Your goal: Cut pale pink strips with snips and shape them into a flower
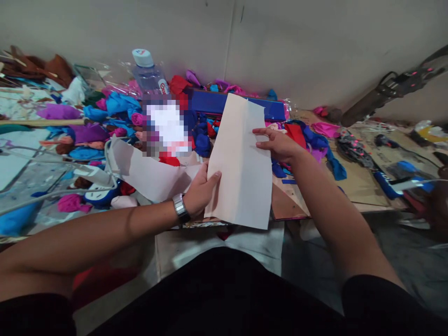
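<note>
A long cream-coloured sheet of paper [241, 163] lies tilted in front of me, its lower end reaching over the table's front edge. A faint lengthwise crease runs down it. My left hand [200, 189], with a metal watch on the wrist, grips the sheet's lower left edge, thumb on top and the other fingers hidden beneath. On the upper right edge rests my right hand [278, 143], its visible fingers stretched out over the paper and apart. Beside my left hand is another pale curled sheet [150, 175].
Crumpled coloured cloth-like pieces [119, 109] crowd the table. A clear bottle [149, 77] stands behind, near a long blue box [210, 103]. A white cable [52, 193] and a blue-and-white power strip [101, 192] lie left. Cardboard [366, 179] and a dark arm-like object [385, 93] are right.
</note>
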A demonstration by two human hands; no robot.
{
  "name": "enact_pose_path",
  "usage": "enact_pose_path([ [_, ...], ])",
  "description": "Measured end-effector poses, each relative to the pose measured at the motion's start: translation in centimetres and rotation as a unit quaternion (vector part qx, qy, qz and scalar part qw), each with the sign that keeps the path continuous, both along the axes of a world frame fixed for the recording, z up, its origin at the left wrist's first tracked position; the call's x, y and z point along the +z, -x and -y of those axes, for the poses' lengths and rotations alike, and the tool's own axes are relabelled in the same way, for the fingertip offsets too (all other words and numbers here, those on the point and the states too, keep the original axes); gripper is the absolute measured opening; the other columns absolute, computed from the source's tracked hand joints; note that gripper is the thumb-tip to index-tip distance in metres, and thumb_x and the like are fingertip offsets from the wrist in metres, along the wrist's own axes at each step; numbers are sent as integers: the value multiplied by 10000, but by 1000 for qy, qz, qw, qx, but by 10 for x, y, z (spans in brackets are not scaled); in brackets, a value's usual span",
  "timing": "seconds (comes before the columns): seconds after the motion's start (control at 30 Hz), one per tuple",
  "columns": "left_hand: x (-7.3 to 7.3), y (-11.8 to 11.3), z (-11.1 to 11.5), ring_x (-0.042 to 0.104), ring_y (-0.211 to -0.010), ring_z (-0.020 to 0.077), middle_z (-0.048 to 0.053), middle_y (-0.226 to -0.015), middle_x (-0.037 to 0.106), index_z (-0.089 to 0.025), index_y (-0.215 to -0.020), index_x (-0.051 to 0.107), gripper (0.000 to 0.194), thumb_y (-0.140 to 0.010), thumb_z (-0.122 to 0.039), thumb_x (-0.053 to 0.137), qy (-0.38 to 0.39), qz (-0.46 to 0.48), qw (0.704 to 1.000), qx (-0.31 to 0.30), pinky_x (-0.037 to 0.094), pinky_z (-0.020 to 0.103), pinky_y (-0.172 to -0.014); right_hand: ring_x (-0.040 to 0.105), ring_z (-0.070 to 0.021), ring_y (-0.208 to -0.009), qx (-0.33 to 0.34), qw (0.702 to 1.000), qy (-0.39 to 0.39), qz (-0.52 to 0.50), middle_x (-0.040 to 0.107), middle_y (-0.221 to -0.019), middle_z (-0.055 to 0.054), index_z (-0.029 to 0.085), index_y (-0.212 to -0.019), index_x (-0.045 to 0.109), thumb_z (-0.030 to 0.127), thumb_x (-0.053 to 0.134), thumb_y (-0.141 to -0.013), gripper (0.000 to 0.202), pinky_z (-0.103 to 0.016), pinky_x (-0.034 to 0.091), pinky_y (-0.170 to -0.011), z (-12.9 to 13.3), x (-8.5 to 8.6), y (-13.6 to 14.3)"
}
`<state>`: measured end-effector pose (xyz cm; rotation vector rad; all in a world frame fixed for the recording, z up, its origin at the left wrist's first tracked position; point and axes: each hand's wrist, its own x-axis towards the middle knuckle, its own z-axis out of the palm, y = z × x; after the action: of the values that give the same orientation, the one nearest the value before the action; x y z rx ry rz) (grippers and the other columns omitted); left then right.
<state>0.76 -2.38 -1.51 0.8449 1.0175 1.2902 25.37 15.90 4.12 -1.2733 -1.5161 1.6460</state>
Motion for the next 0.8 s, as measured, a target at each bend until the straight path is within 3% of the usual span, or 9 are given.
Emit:
enact_pose_path([
  [0.13,2,-1,2,592,-1398,287,127,-1490,628,-210,-1487,427,641,-917,-305,704,-35,-52,997,-34,421,517,-1255,630,-105,-684,-82,997,-10,6,734,-989,-17,249,-1221,675,144,726,-862,377,-199,548,-550,-18,0,4],
  [0.27,7,-1,6,550,-1467,283,125,-1644,499,-312,-1691,111,1028,-871,-213,725,-47,-26,996,-71,463,514,-1225,657,-137,-697,-131,990,-47,32,729,-886,-31,190,-1180,687,97,742,-820,377,-268,583,-629,-36,1,19],
  [0.3,7,-1,6,544,-1476,280,116,-1667,475,-327,-1698,128,1026,-870,-208,723,-51,-28,996,-73,478,502,-1212,663,-149,-704,-140,987,-59,48,728,-866,-40,168,-1176,694,88,744,-814,374,-290,591,-656,-40,1,23],
  [0.43,5,3,7,607,-1396,269,81,-1665,492,-304,-1585,489,777,-851,-203,724,-54,-78,995,-34,518,450,-1182,660,-169,-736,-163,976,-116,86,717,-853,-55,126,-1200,699,121,722,-854,347,-345,604,-751,-57,-3,37],
  [0.5,5,4,6,590,-1413,281,72,-1666,493,-299,-1562,527,740,-855,-198,719,-51,-101,993,-12,489,467,-1214,669,-177,-783,-156,972,-143,100,730,-945,-78,123,-1234,682,142,703,-875,361,-350,603,-785,-62,-4,41],
  [0.57,5,5,4,465,-1533,305,64,-1699,444,-278,-1582,501,753,-865,-186,709,-59,-134,989,4,375,497,-1302,679,-200,-853,-151,960,-184,148,735,-1059,-102,139,-1267,663,151,677,-882,385,-363,604,-814,-63,-4,39],
  [0.63,7,6,2,308,-1629,300,62,-1731,388,-250,-1610,453,782,-872,-169,697,-63,-164,984,9,228,501,-1368,679,-235,-962,-156,925,-253,235,728,-1148,-120,162,-1265,663,157,644,-890,375,-387,596,-884,-60,-2,31],
  [0.7,9,6,1,242,-1656,280,78,-1746,355,-229,-1628,407,827,-858,-155,701,-58,-173,983,7,161,483,-1385,656,-273,-1100,-143,861,-346,344,723,-1208,-141,179,-1212,698,179,619,-906,316,-412,551,-1004,-52,1,18],
  [0.8,11,8,0,395,-1580,302,125,-1687,436,-222,-1630,388,891,-812,-162,737,-44,-156,987,-17,276,505,-1341,668,-323,-1108,-100,792,-370,475,761,-1143,-177,158,-1132,747,223,597,-927,262,-439,514,-1016,-34,2,-2],
])
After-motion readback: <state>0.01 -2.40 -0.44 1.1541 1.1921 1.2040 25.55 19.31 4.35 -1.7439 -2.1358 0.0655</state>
